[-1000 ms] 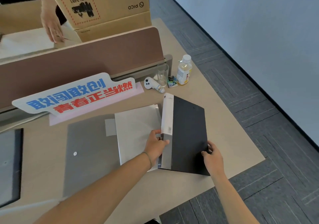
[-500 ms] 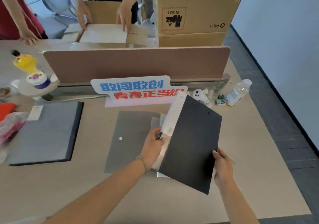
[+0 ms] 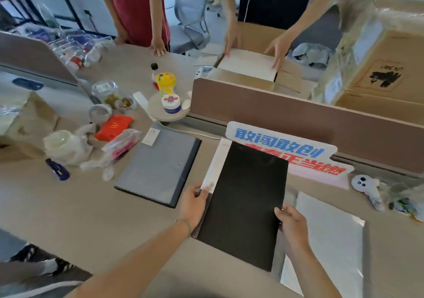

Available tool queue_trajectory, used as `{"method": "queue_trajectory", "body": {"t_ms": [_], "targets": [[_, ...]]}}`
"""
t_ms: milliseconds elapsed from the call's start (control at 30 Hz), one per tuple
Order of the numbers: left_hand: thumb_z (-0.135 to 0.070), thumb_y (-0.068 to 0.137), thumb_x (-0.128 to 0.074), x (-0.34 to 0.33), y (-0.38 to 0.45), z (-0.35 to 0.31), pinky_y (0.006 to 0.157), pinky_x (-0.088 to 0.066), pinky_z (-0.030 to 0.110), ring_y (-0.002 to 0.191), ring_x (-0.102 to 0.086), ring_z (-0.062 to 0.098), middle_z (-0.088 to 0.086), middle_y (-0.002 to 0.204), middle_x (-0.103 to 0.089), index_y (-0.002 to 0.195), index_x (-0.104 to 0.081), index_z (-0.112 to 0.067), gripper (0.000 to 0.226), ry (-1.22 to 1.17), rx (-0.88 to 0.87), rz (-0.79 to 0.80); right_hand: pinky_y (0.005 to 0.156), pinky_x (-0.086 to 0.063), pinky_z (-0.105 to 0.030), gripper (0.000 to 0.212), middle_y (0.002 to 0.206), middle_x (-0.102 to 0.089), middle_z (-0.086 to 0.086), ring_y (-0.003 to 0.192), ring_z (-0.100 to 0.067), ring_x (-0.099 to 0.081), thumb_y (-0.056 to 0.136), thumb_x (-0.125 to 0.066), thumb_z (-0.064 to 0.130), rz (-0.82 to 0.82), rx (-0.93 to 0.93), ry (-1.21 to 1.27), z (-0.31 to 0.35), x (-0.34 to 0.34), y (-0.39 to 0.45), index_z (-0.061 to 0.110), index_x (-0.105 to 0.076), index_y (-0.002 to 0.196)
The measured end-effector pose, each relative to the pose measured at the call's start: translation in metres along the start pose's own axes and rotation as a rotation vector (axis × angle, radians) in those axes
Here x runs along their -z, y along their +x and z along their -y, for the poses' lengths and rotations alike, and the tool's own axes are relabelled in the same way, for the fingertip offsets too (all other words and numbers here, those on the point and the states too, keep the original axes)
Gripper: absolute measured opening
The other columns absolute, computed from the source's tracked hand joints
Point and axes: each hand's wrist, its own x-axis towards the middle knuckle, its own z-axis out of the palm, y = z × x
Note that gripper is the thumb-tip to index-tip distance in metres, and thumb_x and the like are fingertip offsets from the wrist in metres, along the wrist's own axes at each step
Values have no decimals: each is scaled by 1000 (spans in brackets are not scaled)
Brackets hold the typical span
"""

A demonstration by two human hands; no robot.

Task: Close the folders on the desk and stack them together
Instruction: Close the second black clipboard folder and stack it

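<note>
I hold a closed black folder [image 3: 247,201] with a white spine above the desk. My left hand [image 3: 193,202] grips its spine edge near the barcode label. My right hand [image 3: 291,223] grips its right edge. To its left a grey folder [image 3: 158,165] with a dark rim lies flat and closed on the desk. To the right of the black folder, a white sheet in a clear sleeve [image 3: 328,235] lies on a grey cover, partly hidden by my right arm.
A brown divider [image 3: 275,111] and a blue-and-red sign [image 3: 282,146] stand behind the folders. Clutter sits at the left: a white teapot [image 3: 62,144], jars, a red pouch [image 3: 114,126], a blue pen [image 3: 57,169]. Two people handle a box beyond the divider.
The black folder has been lifted off the white sheet and carried left toward the grey folder. My view has swung left, showing more of the cluttered desk.
</note>
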Motion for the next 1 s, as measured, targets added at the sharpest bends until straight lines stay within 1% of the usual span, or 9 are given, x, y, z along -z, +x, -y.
{"method": "queue_trajectory", "body": {"t_ms": [100, 200, 267, 333, 433, 467, 600, 800, 1000], "targets": [[-35, 100, -51, 39, 33, 16, 84, -54, 35, 95, -68, 18, -1, 108, -72, 115, -63, -23, 23, 10, 41, -56, 102, -51, -46, 21, 109, -69, 7, 105, -20, -65, 95, -59, 36, 55, -25, -110, 7, -53, 9, 24, -68, 109], [-31, 102, -47, 77, 61, 28, 75, -44, 32, 87, -61, 17, -2, 101, -66, 109, -58, -25, 14, 70, 80, -107, 101, -49, -47, 8, 105, -66, 0, 100, -22, -62, 97, -57, 20, 123, -103, -77, 23, -106, 14, 21, -65, 96], [-30, 102, -45, 102, 82, 36, 78, -44, 33, 88, -59, 18, -1, 102, -62, 108, -56, -27, 12, 114, 91, -158, 101, -49, -46, 16, 109, -63, -5, 103, -26, -61, 98, -55, 12, 152, -130, -66, 30, -140, 21, 12, -65, 111], [-30, 102, -44, 123, 105, 42, 88, -47, 37, 95, -59, 23, 0, 106, -58, 107, -56, -28, 13, 165, 83, -197, 94, -52, -41, 30, 117, -63, -10, 108, -29, -62, 97, -55, 8, 156, -138, -55, 34, -172, 28, 5, -61, 126], [-28, 102, -43, 151, 134, 50, 98, -45, 41, 103, -57, 26, 4, 111, -57, 109, -61, -24, 19, 204, 94, -291, 75, -54, -30, 32, 115, -65, -12, 100, -29, -65, 95, -55, 1, 205, -141, -54, 38, -215, 36, 3, -62, 126], [-29, 101, -44, 159, 144, 54, 100, -45, 42, 106, -57, 27, 4, 113, -57, 111, -62, -23, 21, 212, 107, -323, 76, -55, -31, 33, 116, -66, -12, 100, -29, -65, 95, -55, 0, 226, -157, -42, 40, -229, 37, 3, -61, 126], [-35, 98, -44, 181, 182, 64, 102, -46, 49, 108, -57, 30, 6, 119, -51, 117, -60, -23, 27, 216, 146, -322, 105, -48, -47, 45, 134, -62, -7, 120, -30, -60, 91, -59, 5, 300, -152, -21, 48, -274, 46, 11, -57, 136], [-29, 102, -44, 189, 212, 60, 92, -45, 37, 109, -59, 27, 5, 121, -62, 122, -59, -18, 27, 211, 97, -320, 99, -43, -29, 62, 138, -55, 2, 127, -23, -54, 89, -58, 0, 251, -137, 22, 62, -311, 48, 15, -43, 147], [-29, 103, -44, 185, 225, 61, 84, -43, 33, 93, -58, 19, 0, 108, -66, 121, -59, -19, 26, 268, 91, -368, 117, -34, -38, 75, 155, -41, 2, 140, -21, -43, 86, -61, 2, 236, -157, 0, 58, -336, 47, 21, -34, 153]]}}
